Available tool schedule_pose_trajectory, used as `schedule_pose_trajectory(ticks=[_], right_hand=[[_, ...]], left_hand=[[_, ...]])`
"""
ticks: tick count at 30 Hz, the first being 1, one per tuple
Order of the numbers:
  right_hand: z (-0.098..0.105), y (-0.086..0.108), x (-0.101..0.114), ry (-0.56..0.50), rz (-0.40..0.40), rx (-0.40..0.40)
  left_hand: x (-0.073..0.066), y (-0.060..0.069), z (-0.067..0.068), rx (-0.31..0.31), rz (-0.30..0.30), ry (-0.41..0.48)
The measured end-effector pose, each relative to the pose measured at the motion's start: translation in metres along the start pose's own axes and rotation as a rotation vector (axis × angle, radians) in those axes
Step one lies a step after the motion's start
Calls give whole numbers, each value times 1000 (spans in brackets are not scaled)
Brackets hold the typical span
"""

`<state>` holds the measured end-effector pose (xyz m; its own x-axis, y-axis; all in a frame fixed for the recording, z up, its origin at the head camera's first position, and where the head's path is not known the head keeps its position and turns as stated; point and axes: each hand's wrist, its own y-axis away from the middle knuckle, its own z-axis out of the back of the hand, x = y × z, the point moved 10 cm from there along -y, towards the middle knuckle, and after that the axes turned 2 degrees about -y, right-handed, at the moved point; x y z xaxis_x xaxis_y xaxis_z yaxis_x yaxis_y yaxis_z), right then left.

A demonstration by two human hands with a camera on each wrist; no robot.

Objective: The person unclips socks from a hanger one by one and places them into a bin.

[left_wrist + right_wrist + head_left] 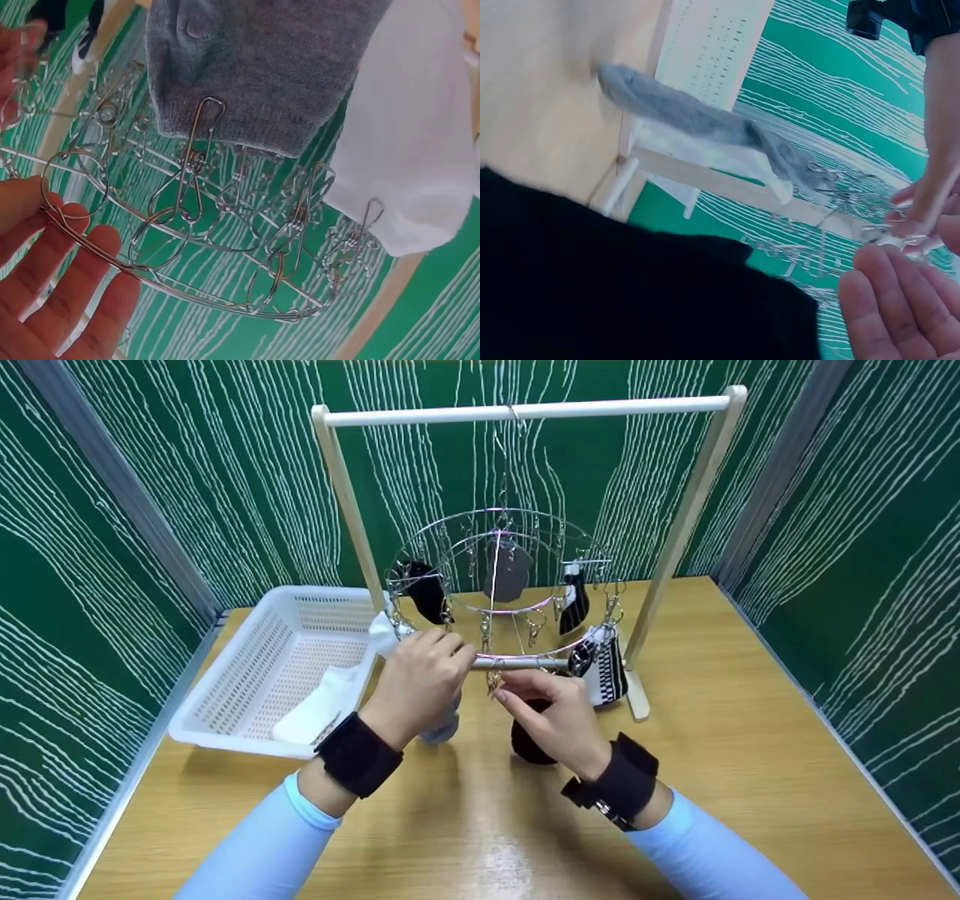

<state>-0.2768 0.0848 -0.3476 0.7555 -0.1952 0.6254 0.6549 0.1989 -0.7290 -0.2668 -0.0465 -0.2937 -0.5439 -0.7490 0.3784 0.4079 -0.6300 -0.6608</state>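
The hanger (pixel 494 570) hangs mid-scene from the rail (pixel 600 409); I have its near rim gripped in my left hand (pixel 427 682), while my right hand (pixel 555 712) pinches a clip (pixel 493 681) with no sock visible in it. Tugging that clip hard could, I judge, tilt or swing the hanger, and neighbouring clips might snag. The gray sock (pixel 441 727) and black sock (pixel 531 739) at the near side could slip if their clips bite shallowly. Farther left, a white sock (pixel 319 709) lies in the basket (pixel 187 727) on the worktop (pixel 750 735).
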Motion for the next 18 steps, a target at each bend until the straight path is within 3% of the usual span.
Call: schedule_pose_trajectory(ticks=[5,9,18], right_hand=[[18,-2,29,91,181,-68],[31,-7,45,138,258,-86],[53,-22,36,314,234,-41]], left_hand=[[3,1,-2,14,-1,-6],[8,3,-3,13,7,8],[19,9,-6,-1,22,83]])
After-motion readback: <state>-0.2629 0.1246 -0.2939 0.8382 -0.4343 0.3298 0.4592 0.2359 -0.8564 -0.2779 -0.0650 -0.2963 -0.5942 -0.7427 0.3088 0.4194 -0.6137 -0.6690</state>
